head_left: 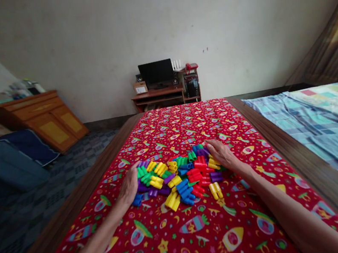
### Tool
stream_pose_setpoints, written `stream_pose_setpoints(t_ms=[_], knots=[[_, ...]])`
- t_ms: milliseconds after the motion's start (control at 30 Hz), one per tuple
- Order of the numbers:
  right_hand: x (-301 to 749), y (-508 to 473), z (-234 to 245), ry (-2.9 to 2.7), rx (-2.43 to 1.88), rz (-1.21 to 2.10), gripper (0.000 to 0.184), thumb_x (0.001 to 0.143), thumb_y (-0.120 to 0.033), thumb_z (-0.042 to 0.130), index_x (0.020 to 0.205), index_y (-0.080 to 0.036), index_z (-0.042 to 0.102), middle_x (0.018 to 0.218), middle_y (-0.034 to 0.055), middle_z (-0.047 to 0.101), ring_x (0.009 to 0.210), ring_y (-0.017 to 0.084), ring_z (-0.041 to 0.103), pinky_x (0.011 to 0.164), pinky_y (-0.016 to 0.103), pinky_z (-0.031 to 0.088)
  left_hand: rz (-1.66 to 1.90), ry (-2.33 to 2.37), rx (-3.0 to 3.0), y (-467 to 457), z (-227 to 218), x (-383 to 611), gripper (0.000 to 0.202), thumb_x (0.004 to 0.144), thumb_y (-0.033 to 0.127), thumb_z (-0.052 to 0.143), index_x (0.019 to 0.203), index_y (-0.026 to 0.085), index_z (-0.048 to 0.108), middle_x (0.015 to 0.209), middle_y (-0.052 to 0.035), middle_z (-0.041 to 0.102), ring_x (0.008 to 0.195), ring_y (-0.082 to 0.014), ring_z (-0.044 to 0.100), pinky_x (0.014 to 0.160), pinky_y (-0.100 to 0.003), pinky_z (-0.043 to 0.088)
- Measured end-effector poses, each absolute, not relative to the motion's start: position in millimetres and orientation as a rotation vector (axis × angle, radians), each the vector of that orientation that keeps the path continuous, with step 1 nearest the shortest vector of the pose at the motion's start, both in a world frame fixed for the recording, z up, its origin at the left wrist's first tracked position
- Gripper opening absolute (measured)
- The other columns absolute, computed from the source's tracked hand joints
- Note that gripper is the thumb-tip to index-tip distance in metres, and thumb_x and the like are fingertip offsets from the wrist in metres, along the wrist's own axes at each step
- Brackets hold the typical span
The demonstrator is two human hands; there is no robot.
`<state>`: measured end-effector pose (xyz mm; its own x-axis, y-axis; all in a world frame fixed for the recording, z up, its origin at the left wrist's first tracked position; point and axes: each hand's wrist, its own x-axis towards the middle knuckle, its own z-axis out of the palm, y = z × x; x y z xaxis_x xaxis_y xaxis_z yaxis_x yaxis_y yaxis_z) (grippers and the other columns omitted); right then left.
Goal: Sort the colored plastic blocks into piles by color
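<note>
A pile of plastic building blocks (177,177) in yellow, green, blue, red and purple lies on a red cloth (203,233) printed with rockets, stars and moons. My left hand (129,187) rests flat against the pile's left side, fingers stretched along the blocks. My right hand (222,154) lies on the pile's right side, fingers spread over purple and red pieces. Both hands cup the heap from outside; neither grips a block.
The cloth covers a long wooden table (293,153). A bed with a blue patterned sheet (327,126) lies to the right. A wooden cabinet (46,121) and folded bedding (7,164) stand left. A desk with a monitor (157,74) is against the far wall.
</note>
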<state>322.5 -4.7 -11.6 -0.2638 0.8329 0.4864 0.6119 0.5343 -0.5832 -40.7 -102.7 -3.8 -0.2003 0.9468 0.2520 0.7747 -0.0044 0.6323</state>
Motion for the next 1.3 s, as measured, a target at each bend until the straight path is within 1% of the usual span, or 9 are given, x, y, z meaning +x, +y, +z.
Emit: stream_pose_setpoints(t_ms=[100,267,467,733,833,967,1067,1167,1300], knots=[[315.8,-11.3,-8.3,-2.003,-1.13,0.412,0.045,0.095,-0.041,0.034,0.117,-0.018,0.066,0.112,0.0105,0.07,0.104,0.021,0.064,0.094,0.033,0.047,1.043,1.783,1.861,-92.2,-2.4,1.2,0.057,0.096,0.046,0.017,0.133,0.016,0.049,0.141,-0.0122,0.052,0.134,-0.0239,0.044,0.114,-0.045,0.033],[320.9,-10.7,-5.4,-1.795,-1.285,0.534,0.052,0.094,-0.051,0.035,0.114,-0.017,0.069,0.089,0.0084,0.074,0.083,0.022,0.068,0.078,0.032,0.051,1.013,1.494,1.99,-75.5,6.7,54.3,0.058,0.097,0.048,0.017,0.14,0.017,0.042,0.149,-0.0115,0.043,0.142,-0.0209,0.031,0.118,-0.043,0.024],[331.9,0.2,-19.6,-1.527,-1.238,0.68,0.061,0.089,-0.062,0.035,0.106,-0.014,0.07,0.105,0.0121,0.072,0.099,0.026,0.066,0.086,0.036,0.051,1.086,1.357,2.259,-41.8,44.1,85.6,0.051,0.098,0.039,0.02,0.125,0.018,0.058,0.135,-0.0091,0.058,0.132,-0.0224,0.045,0.117,-0.044,0.024],[329.7,3.3,-24.5,-1.466,-1.178,0.748,0.057,0.086,-0.06,0.041,0.103,-0.014,0.07,0.101,0.011,0.074,0.093,0.024,0.067,0.084,0.036,0.052,0.538,1.324,2.463,30.5,35.0,133.0,0.022,0.074,0.031,0.066,0.091,0.018,0.069,0.093,-0.0059,0.072,0.091,-0.0225,0.065,0.085,-0.032,0.051],[330.1,4.3,-24.0,-1.491,-1.18,0.709,0.051,0.085,-0.055,0.045,0.1,-0.015,0.072,0.099,0.0106,0.074,0.09,0.024,0.067,0.082,0.035,0.052,0.505,1.313,2.445,34.6,28.3,136.8,0.015,0.069,0.026,0.068,0.082,0.017,0.068,0.082,-0.0025,0.07,0.08,-0.0191,0.065,0.073,-0.026,0.051],[331.6,5.2,-22.9,-1.527,-1.213,0.662,0.046,0.084,-0.048,0.047,0.1,-0.014,0.073,0.096,0.0112,0.075,0.085,0.024,0.068,0.08,0.035,0.052,0.517,1.337,2.415,22.6,39.0,128.7,0.013,0.077,0.024,0.057,0.081,0.017,0.068,0.076,-0.0015,0.07,0.073,-0.0169,0.064,0.068,-0.025,0.051],[330.0,3.4,-20.6,-1.581,-1.224,0.678,0.046,0.087,-0.043,0.044,0.109,-0.013,0.07,0.1,0.0114,0.074,0.089,0.024,0.069,0.083,0.037,0.052,0.551,1.374,2.408,8.0,54.3,110.2,0.024,0.083,0.031,0.051,0.09,0.017,0.069,0.086,-0.0043,0.072,0.081,-0.0192,0.066,0.077,-0.028,0.052],[322.3,-2.2,-17.2,-1.747,-1.184,0.675,0.044,0.091,-0.042,0.042,0.121,-0.019,0.065,0.114,0.0087,0.071,0.105,0.023,0.065,0.092,0.038,0.05,0.621,1.435,2.392,-9.1,60.6,77.8,0.043,0.09,0.043,0.041,0.11,0.017,0.067,0.112,-0.0102,0.07,0.104,-0.0239,0.064,0.095,-0.035,0.048],[308.4,-12.9,-10.6,-1.974,-1.084,0.567,0.047,0.094,-0.044,0.039,0.126,-0.018,0.062,0.13,0.0123,0.062,0.127,0.024,0.052,0.108,0.042,0.038,0.671,1.565,2.335,-42.2,43.8,32.9,0.066,0.095,0.056,0.021,0.137,0.016,0.05,0.145,-0.0103,0.05,0.138,-0.0258,0.039,0.116,-0.043,0.028]])
